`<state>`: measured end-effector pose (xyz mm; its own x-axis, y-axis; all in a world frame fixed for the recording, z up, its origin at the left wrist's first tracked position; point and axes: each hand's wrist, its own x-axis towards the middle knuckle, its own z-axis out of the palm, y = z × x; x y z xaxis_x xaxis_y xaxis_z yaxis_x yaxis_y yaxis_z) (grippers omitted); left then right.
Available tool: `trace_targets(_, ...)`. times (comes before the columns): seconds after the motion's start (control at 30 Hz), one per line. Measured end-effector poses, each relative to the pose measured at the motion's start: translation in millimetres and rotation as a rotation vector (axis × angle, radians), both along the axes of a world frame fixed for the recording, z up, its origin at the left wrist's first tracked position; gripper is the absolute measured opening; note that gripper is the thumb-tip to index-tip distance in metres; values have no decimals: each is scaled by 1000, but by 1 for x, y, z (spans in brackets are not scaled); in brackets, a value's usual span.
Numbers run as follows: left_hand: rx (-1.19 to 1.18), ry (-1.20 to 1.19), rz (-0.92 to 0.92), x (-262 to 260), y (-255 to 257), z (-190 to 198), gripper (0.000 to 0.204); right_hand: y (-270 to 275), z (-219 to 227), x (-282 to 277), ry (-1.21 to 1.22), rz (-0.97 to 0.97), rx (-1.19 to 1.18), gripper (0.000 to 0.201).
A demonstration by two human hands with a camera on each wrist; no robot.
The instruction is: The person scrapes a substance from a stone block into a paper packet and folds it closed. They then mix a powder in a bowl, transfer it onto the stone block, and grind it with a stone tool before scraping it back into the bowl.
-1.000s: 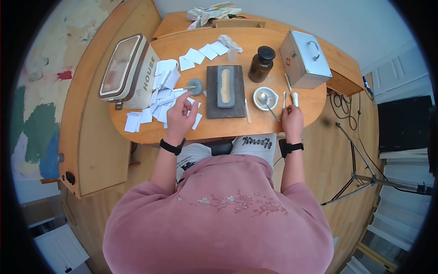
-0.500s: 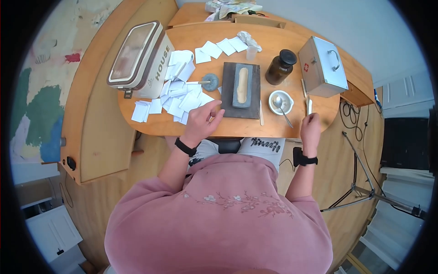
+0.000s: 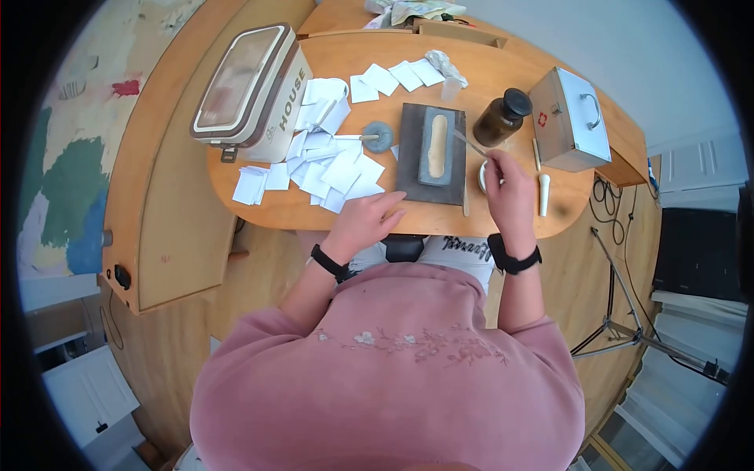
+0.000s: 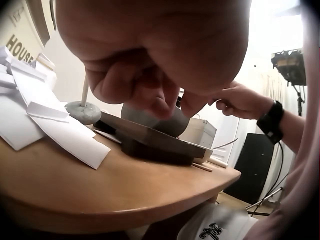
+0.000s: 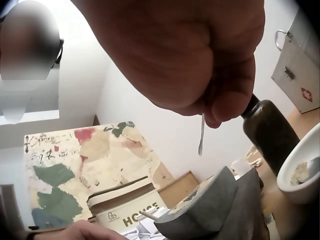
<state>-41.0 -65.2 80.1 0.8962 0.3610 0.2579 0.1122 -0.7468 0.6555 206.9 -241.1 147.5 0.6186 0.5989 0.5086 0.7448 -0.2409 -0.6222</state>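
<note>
My right hand (image 3: 512, 188) pinches a thin metal spatula (image 5: 201, 140), its flattened tip pointing away from the fingers, toward a grey boat-shaped grinding trough (image 3: 428, 161). Beige powder (image 3: 437, 145) lies along the trough's hollow. The trough rests on a dark board (image 3: 408, 137). Under the right hand a white mortar (image 5: 287, 186) is partly covered in the head view; beige powder shows inside it. My left hand (image 3: 364, 224), fingers loosely bent and holding nothing, has its fingertips at the board's near left corner. A grey grinding wheel (image 3: 379, 137) with a wooden handle lies left of the board.
White paper squares (image 3: 342, 169) are heaped at left, by a lidded HOUSE box (image 3: 275, 118). Several more squares lie behind the board. At right stand a brown bottle (image 3: 503, 118) and a silver case (image 3: 569, 122). A white pestle (image 3: 543, 196) and a wooden stick (image 3: 466, 202) lie near the front.
From beside the pestle at the right, my right hand has lifted the spatula and moved left over the mortar, toward the trough. The left hand has moved from the papers to the board's corner.
</note>
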Motion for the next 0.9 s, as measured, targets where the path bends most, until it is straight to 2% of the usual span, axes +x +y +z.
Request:
trace_targets(0.07,-2,40,24,-1,-2,-2,35,17,2,1,-153,27,-117,11)
trace_targets(0.2,30,86,25,-4,-4,-8,44,37,4,1,-229,76,-257,12)
trace_targets(0.3,29,105,26,-4,-4,-5,44,50,3,-2,-177,155,-213,11)
trace_targets(0.37,30,123,27,-4,-3,-5,45,59,1,-3,199,206,-98,12)
trace_targets(0.5,-1,108,21,-1,0,-6,42,64,-10,1,208,158,-27,14)
trace_targets(0.6,-28,106,24,-1,1,-4,41,60,-7,3,140,170,-75,15)
trace_targets(0.67,-38,119,16,-1,0,-4,41,63,-6,6,-23,204,-12,16)
trace_targets(0.77,-58,134,26,3,1,-2,40,70,-14,8,-139,236,0,19)
trace_targets(0.9,-72,151,38,5,2,2,38,61,-14,2,-161,297,-46,20)
